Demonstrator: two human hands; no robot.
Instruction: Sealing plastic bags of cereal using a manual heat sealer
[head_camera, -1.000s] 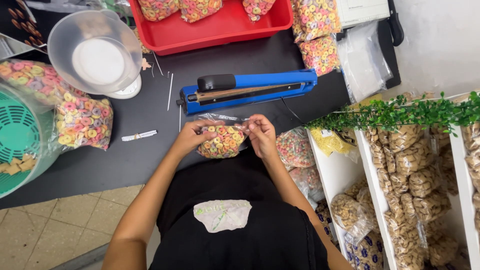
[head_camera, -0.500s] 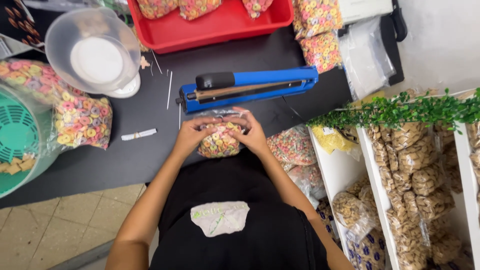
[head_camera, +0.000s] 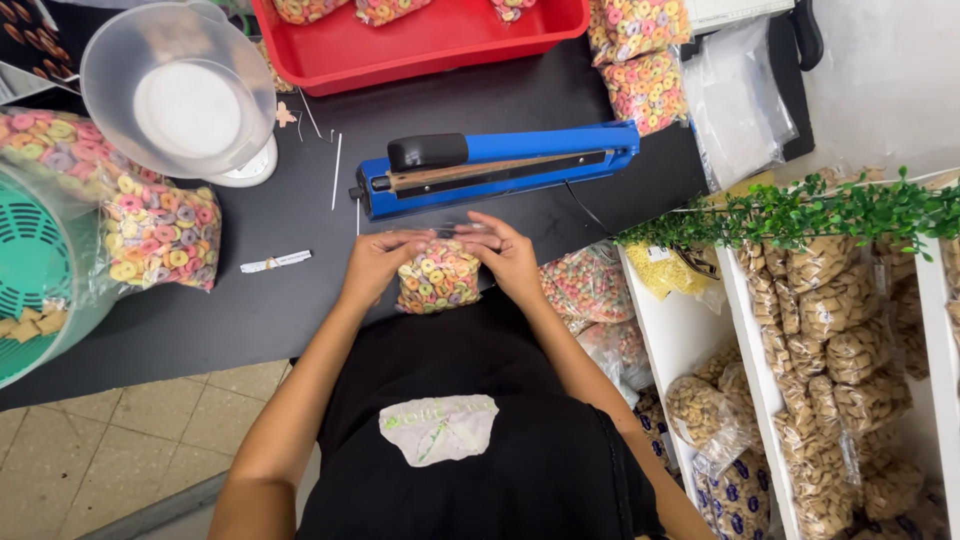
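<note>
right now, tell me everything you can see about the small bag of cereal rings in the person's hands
The small bag of cereal rings is a clear plastic pouch packed with loops in pink, yellow, orange, green and purple. It sits at the near edge of the black table, just in front of the blue heat sealer. The left hand grips its left side and the right hand its right side, fingertips meeting along the top edge. Whether that top edge is sealed cannot be told.

multicolour cereal bag, blue sealer
</note>
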